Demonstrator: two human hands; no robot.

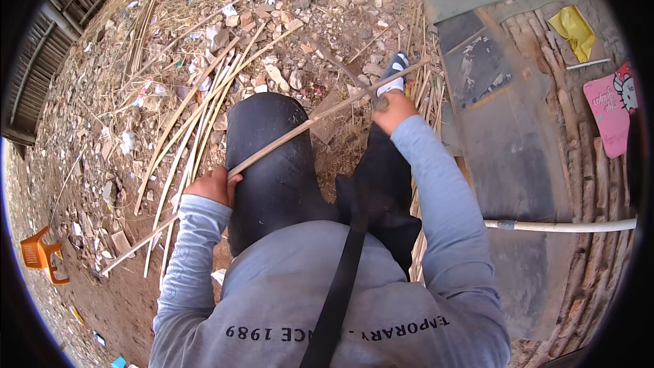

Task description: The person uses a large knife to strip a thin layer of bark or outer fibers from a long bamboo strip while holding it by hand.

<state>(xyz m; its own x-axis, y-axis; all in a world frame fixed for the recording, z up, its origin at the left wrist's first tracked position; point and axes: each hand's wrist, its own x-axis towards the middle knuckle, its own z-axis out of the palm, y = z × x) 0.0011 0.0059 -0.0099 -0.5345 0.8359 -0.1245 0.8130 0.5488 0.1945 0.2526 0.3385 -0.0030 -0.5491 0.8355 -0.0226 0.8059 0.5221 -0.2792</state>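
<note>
A long split-bamboo strip slants across my lap, from the ground at lower left to beyond my right hand. My left hand is closed around it beside my left thigh. In my right hand, closed over my right leg, is the short handle of a knife with a long, dark, curved blade. The blade points away to the far left and meets the strip just ahead of my fingers. Whether it cuts into the strip cannot be seen.
Loose bamboo strips lie on the stony ground at left; more strips lie by my right foot. On the right are a dark panel, a white pipe, a yellow wrapper and a pink sheet. An orange plastic chair stands far left.
</note>
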